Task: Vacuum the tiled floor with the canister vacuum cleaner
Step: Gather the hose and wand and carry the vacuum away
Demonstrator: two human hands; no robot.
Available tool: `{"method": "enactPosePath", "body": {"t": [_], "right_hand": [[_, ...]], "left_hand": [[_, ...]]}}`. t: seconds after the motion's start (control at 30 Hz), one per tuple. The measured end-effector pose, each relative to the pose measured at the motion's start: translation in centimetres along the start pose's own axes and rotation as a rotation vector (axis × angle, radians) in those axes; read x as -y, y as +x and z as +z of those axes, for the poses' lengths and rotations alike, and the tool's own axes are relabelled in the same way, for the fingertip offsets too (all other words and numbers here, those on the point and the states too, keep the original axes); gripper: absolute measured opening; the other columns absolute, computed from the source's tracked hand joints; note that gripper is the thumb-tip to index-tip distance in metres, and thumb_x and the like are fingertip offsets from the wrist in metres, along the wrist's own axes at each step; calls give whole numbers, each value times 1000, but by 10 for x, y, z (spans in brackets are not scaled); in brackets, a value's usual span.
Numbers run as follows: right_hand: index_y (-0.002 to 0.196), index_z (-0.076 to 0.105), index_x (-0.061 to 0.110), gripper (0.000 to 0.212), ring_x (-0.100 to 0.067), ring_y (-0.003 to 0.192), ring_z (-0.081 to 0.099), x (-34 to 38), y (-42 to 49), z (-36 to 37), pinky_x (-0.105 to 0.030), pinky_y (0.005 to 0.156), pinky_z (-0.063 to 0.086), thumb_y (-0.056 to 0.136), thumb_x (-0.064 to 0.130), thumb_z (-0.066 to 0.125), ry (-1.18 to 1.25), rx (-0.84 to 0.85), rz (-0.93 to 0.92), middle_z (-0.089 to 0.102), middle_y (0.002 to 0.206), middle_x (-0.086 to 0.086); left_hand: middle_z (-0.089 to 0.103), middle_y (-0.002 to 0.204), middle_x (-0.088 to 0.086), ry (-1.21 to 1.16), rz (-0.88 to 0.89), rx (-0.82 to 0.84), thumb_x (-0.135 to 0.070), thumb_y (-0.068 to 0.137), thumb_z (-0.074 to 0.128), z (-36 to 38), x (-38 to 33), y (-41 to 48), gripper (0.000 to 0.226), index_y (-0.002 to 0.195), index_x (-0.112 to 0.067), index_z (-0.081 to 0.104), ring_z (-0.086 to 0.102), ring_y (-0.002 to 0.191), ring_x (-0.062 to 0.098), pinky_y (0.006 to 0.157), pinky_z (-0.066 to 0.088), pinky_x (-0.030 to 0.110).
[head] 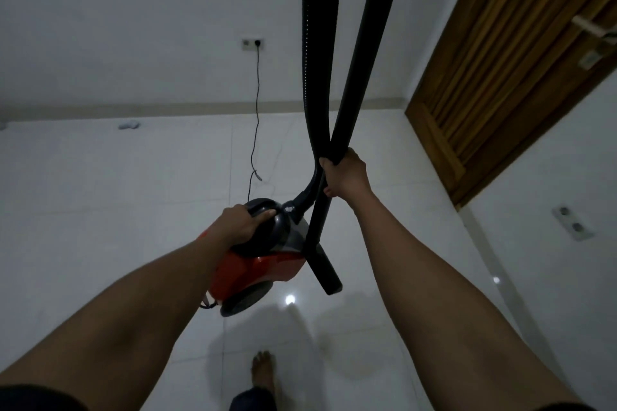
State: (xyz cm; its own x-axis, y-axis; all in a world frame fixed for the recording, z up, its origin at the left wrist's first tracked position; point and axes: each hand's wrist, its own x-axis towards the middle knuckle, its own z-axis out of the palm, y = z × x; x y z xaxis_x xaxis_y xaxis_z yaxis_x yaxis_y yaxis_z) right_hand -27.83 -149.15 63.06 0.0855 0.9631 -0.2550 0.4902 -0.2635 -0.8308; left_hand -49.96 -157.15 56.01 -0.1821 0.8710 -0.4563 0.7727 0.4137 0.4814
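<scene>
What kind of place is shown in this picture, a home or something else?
Most likely a room in a home: a glossy white tiled floor, a plain white wall with a white wall socket that has a thin black cable plugged in, and a brown slatted wooden door.

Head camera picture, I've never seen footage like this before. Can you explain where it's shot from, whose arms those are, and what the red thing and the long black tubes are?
The camera sits on a person's head and looks down, so the two arms are the wearer's own. The left hand grips the top handle of a red canister vacuum. The right hand grips the straight black tube where the ribbed hose crosses it; both run up out of the picture. Below is the white tiled floor, with the person's bare foot at the bottom. Farther off, a thin cable hangs from a wall socket, and a wooden door stands on the right.
</scene>
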Motion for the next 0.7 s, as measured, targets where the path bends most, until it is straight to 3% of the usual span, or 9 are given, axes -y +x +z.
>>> {"method": "enactPosePath", "body": {"t": [0.1,0.3,0.5,0.7], "right_hand": [[125,50,14,47,-32,67,72,14,36,-16,-45,63,63,87,40,61,-4,-18,-13,66,103,-11],[127,49,11,47,-31,67,72,42,148,-38,-44,63,63,91,37,62,-15,-45,1,66,104,-14],[126,50,12,46,-31,69,72,73,264,-74,-44,65,63,91,38,63,14,-101,26,66,105,-11],[125,50,9,42,-33,67,72,91,386,-129,-42,61,63,93,32,65,121,-173,37,67,104,-13]], "left_hand": [[64,118,20,7,60,0,-71,87,50,-13,-31,31,72,126,-11,60,62,105,36,80,45,33],[64,121,19,-2,91,37,-73,86,48,-38,-92,143,74,127,-12,59,61,108,35,84,46,33],[68,95,10,44,128,91,-82,78,48,-76,-175,256,79,113,-13,66,65,81,24,70,52,30],[67,93,11,111,187,88,-81,79,48,-102,-271,378,78,109,-10,66,64,79,24,69,52,31]]}}
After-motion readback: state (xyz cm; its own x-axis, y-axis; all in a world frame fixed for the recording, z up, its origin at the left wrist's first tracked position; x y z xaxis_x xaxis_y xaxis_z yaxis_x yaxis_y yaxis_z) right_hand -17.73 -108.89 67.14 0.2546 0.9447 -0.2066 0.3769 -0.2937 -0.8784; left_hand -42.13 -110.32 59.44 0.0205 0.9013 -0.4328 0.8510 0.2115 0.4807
